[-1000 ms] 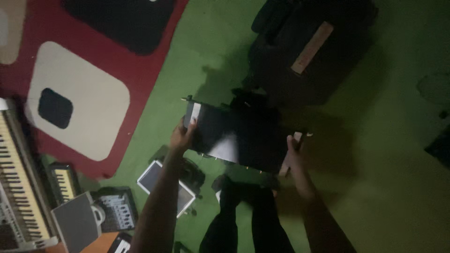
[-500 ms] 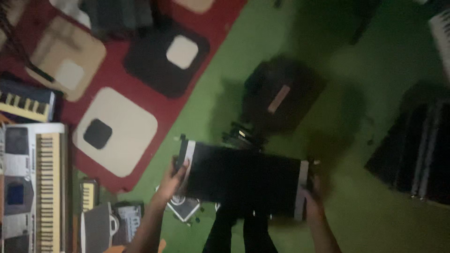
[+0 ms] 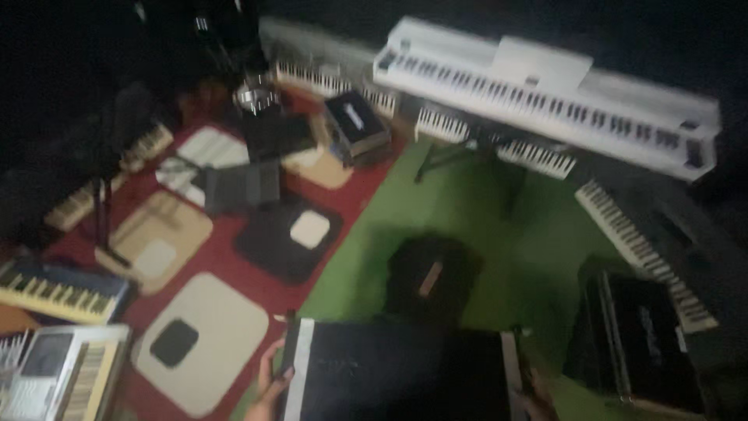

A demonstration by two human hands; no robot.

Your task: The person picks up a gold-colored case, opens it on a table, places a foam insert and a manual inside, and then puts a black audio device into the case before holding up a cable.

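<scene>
I hold a flat black rectangular case (image 3: 397, 374) with pale end strips level in front of me, at the bottom middle of the head view. My left hand (image 3: 271, 382) grips its left end, fingers wrapped over the edge. My right hand (image 3: 538, 401) is at the case's right end, mostly hidden at the frame's bottom. A black bag (image 3: 428, 277) lies on the green carpet (image 3: 514, 226) just beyond the case.
A white keyboard (image 3: 545, 90) on a stand sits at the back, with more keyboards (image 3: 639, 249) at right and several at left (image 3: 58, 288). A black case (image 3: 635, 343) stands at right. Square pads (image 3: 199, 339) lie on a red rug (image 3: 234, 265).
The view has tilted up, so the back of the room with the white keyboard now shows. The case stays held in both hands and sits lower in the frame.
</scene>
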